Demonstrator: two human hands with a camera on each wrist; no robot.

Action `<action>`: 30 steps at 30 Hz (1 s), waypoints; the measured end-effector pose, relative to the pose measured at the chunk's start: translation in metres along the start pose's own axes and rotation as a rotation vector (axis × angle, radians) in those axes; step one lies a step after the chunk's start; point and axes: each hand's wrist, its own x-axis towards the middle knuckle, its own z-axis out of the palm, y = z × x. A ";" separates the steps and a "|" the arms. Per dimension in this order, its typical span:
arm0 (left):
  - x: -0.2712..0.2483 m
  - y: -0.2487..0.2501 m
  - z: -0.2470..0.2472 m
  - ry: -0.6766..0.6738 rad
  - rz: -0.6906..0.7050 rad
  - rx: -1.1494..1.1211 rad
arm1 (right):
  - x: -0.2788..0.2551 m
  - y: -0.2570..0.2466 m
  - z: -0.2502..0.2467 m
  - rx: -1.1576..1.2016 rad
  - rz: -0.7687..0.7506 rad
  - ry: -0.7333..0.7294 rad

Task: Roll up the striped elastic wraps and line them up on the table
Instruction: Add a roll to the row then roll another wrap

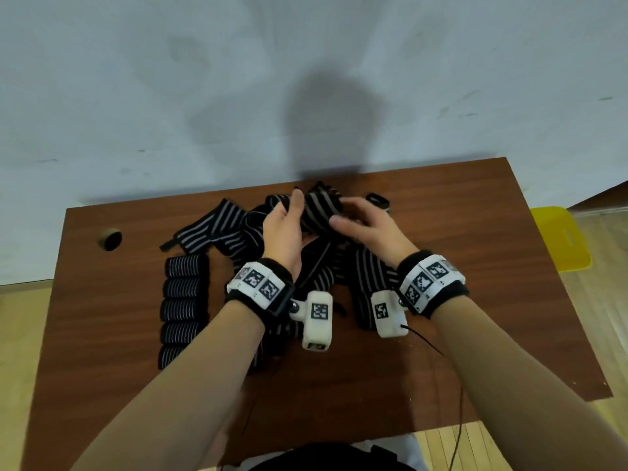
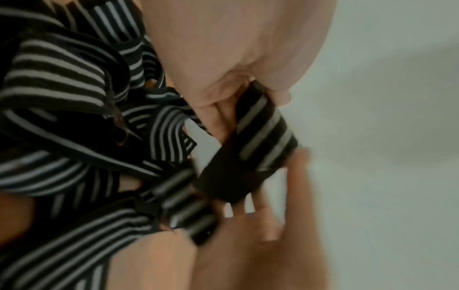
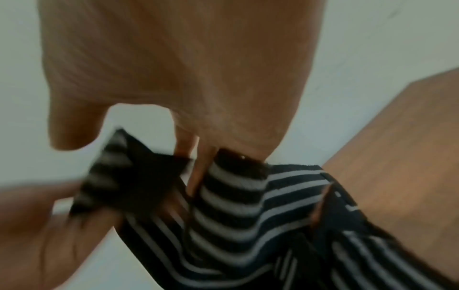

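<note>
Rolled wraps (image 1: 183, 307) left of loose wraps (image 1: 238, 232) on table (image 1: 475, 266).

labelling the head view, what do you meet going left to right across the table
hole in the table → column of rolled wraps → left hand → wrap held in both hands → right hand → yellow object beyond the table edge

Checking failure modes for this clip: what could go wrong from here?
1. The wrap held in both the left hand and right hand trails into the tangled pile; pulling may drag others along.
2. Dragged wraps could knock the row of finished rolls out of line.
</note>
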 end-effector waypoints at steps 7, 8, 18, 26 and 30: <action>0.009 0.030 -0.018 0.077 -0.124 -0.126 | -0.007 0.048 0.016 -0.107 -0.005 -0.038; 0.007 0.030 -0.021 0.042 -0.157 -0.084 | -0.009 0.047 0.020 -0.098 -0.030 0.005; 0.002 0.014 -0.039 -0.052 -0.217 0.589 | -0.004 0.030 0.025 -0.251 -0.247 0.179; 0.021 0.042 -0.006 -0.312 0.422 0.933 | 0.031 -0.015 0.002 0.110 -0.136 0.121; 0.056 0.067 0.016 -0.123 0.415 0.834 | 0.054 -0.008 -0.034 0.244 0.050 0.250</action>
